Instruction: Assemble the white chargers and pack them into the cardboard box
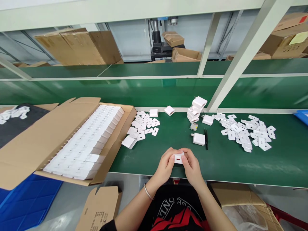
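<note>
Both my hands meet over the near edge of the green table (228, 163). My left hand (166, 165) and my right hand (192, 166) are closed together on one small white charger (179, 158), its slotted face turned toward me. Just beyond them lie a single white charger (199, 139) with prongs and black tweezers (206, 138). A short stack of white chargers (196, 109) stands further back.
An open cardboard box (48, 141) packed with rows of white chargers sits at the left, over a blue crate (26, 202). Small white flat parts lie in a pile left of centre (144, 125) and another at right (247, 132). Slanted frame posts (240, 61) cross the back.
</note>
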Tool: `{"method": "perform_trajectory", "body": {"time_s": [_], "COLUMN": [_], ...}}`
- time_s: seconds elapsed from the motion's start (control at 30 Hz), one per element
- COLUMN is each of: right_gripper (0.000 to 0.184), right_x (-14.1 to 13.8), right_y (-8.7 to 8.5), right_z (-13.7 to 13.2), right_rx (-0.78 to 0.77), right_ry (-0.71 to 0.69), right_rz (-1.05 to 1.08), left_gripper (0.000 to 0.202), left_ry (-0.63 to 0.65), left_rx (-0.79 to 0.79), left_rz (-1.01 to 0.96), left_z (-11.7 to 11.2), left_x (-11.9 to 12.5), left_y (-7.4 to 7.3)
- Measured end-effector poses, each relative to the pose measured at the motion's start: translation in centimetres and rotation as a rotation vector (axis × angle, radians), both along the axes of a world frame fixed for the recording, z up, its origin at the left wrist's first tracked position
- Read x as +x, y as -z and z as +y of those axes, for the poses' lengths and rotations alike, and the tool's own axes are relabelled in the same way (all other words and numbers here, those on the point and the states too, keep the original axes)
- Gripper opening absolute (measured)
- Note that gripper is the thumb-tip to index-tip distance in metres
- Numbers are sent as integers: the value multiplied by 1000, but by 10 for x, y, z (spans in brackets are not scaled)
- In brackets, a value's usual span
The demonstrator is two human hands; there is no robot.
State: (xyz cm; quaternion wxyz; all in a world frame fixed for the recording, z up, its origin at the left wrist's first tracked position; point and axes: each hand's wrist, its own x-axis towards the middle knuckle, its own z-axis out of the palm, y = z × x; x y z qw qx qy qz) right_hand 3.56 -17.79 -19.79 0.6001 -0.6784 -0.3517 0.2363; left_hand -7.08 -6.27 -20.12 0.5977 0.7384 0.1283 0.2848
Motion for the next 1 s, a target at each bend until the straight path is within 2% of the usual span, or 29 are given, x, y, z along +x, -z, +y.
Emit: {"method": "perform_trajectory", "body": {"time_s": [0.27, 0.43, 0.57, 0.73, 0.87, 1.0], "right_gripper": [40, 45, 41, 35, 36, 37], "right_x": [0, 1, 1, -1, -1, 1], "right_y": [2, 0, 1, 1, 0, 1], "right_z": [0, 0, 0, -2, -2, -3], "right_rx": [-1, 28, 9, 10, 46, 95], "right_ry": [5, -9, -22, -11, -26, -43], "right_rz": [8, -16, -8, -29, -45, -5], "left_gripper": [50, 59, 48, 41, 41, 38], "left_ry": [-7, 2, 22, 29, 5, 37], "left_rx": [-36, -70, -87, -28, 43, 76], "left_rz": [-13, -12, 26, 34, -2, -24], "left_z": [-1, -2, -2, -3, -2, -2], "left_x": [0, -2, -2, -1, -2, -2], "left_y": [0, 0, -4, 0, 3, 2]}}
